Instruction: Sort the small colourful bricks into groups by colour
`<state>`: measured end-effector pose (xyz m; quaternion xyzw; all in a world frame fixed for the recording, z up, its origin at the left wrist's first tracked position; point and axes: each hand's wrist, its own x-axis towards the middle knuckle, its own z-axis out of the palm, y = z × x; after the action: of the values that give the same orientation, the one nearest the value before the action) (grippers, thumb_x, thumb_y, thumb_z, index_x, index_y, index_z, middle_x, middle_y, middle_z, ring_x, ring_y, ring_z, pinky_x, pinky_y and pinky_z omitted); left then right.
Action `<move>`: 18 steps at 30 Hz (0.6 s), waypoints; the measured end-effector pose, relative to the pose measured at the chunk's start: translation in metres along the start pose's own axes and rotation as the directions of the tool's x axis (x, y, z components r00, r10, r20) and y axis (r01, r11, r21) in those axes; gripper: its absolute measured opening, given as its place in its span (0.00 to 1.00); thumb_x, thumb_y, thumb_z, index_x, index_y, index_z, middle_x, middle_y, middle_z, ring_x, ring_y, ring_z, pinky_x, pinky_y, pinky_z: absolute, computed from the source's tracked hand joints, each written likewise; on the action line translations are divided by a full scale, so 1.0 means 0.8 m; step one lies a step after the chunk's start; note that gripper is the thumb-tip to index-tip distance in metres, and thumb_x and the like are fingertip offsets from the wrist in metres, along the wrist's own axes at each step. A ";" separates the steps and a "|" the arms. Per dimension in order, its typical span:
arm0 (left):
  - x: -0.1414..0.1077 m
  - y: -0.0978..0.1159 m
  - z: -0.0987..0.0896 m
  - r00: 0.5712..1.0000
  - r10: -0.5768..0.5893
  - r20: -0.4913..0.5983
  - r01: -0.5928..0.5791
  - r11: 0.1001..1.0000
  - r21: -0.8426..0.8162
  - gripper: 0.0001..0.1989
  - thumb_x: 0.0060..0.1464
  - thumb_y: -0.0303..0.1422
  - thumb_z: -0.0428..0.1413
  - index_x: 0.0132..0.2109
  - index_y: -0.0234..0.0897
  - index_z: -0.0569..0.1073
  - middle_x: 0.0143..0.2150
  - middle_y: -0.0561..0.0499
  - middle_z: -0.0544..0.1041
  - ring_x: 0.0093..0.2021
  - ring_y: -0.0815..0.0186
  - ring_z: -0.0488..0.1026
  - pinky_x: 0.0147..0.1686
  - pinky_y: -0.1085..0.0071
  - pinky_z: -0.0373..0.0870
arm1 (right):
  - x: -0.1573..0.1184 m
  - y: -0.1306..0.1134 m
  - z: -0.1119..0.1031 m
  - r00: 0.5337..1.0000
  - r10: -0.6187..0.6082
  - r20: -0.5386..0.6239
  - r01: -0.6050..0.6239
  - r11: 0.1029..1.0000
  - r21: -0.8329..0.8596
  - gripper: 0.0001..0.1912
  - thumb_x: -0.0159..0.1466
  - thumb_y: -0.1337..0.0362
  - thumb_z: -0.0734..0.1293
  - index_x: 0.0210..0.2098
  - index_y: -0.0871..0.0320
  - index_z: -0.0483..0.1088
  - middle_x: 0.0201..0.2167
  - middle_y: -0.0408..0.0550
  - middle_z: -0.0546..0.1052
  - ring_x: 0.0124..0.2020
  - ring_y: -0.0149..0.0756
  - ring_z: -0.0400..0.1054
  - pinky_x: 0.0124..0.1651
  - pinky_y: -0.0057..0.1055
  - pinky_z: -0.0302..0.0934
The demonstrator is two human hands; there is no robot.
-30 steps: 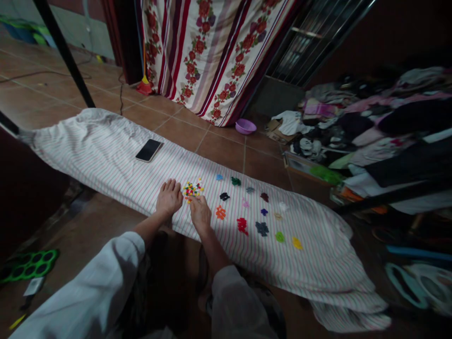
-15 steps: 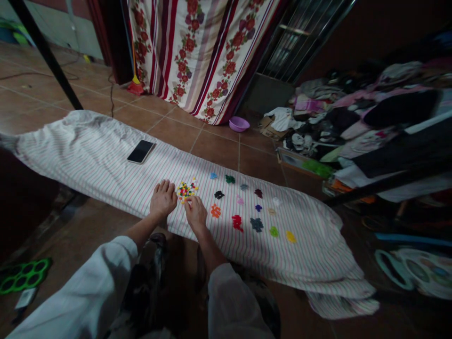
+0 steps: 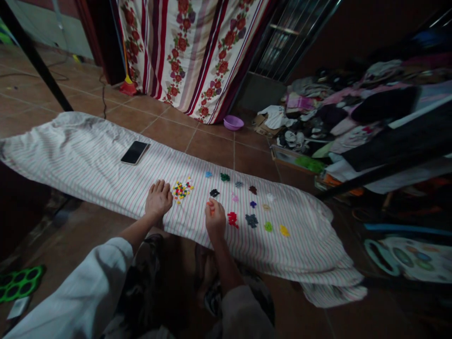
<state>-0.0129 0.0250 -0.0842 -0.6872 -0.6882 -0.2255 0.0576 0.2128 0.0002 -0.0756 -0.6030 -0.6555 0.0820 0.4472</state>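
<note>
My left hand (image 3: 158, 199) lies flat on the striped cloth (image 3: 106, 188), its fingers beside a mixed pile of small colourful pieces (image 3: 181, 189). Over the orange pile (image 3: 209, 204) is my right hand (image 3: 215, 217), its fingers pinched together; whatever they hold is too small to make out, and the hand hides most of that pile. Close by lie a black pile (image 3: 214, 192), a red pile (image 3: 232, 219) and a pink pile (image 3: 235, 197). Farther right are dark grey (image 3: 252, 220), lime green (image 3: 268, 226) and yellow (image 3: 284, 230) piles.
A phone (image 3: 134, 153) rests on the cloth left of the piles. Light blue (image 3: 208, 174), dark green (image 3: 225, 177) and brown (image 3: 253, 189) piles sit along the far side. Beyond the cloth, a purple bowl (image 3: 233, 123) stands on the tiled floor. Black bars flank the cloth.
My right hand has moved right, from the mixed pile to the orange pile. My left hand stays beside the mixed pile. The whole view has shifted slightly.
</note>
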 end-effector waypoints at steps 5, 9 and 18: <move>0.000 -0.002 0.001 1.000 -0.016 -0.003 0.016 0.999 -0.049 0.21 0.58 0.34 0.43 0.55 0.33 0.68 0.60 0.37 0.68 0.64 0.51 0.59 0.62 0.52 0.52 | -0.003 0.028 -0.025 0.997 0.065 0.049 -0.062 0.996 -0.067 0.14 0.64 0.63 0.56 0.40 0.60 0.71 0.37 0.52 0.76 0.37 0.36 0.68 0.44 0.33 0.60; 0.001 -0.001 0.001 1.000 -0.025 0.002 0.025 0.997 -0.071 0.21 0.57 0.34 0.43 0.55 0.33 0.69 0.61 0.37 0.67 0.64 0.51 0.58 0.62 0.51 0.52 | -0.005 0.029 -0.026 0.992 0.088 0.089 -0.084 0.995 -0.044 0.13 0.63 0.64 0.56 0.39 0.60 0.72 0.37 0.51 0.76 0.36 0.35 0.68 0.43 0.32 0.60; 0.001 0.001 -0.004 1.000 -0.005 0.006 0.005 1.000 -0.009 0.20 0.58 0.34 0.43 0.53 0.32 0.69 0.59 0.37 0.69 0.63 0.52 0.60 0.61 0.54 0.53 | -0.006 0.023 -0.025 0.990 0.094 0.104 -0.094 0.996 0.000 0.14 0.63 0.65 0.56 0.39 0.59 0.72 0.38 0.50 0.76 0.40 0.35 0.69 0.47 0.33 0.60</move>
<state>-0.0126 0.0241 -0.0807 -0.6865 -0.6889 -0.2267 0.0517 0.2389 -0.0077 -0.0784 -0.6269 -0.6485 0.1362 0.4096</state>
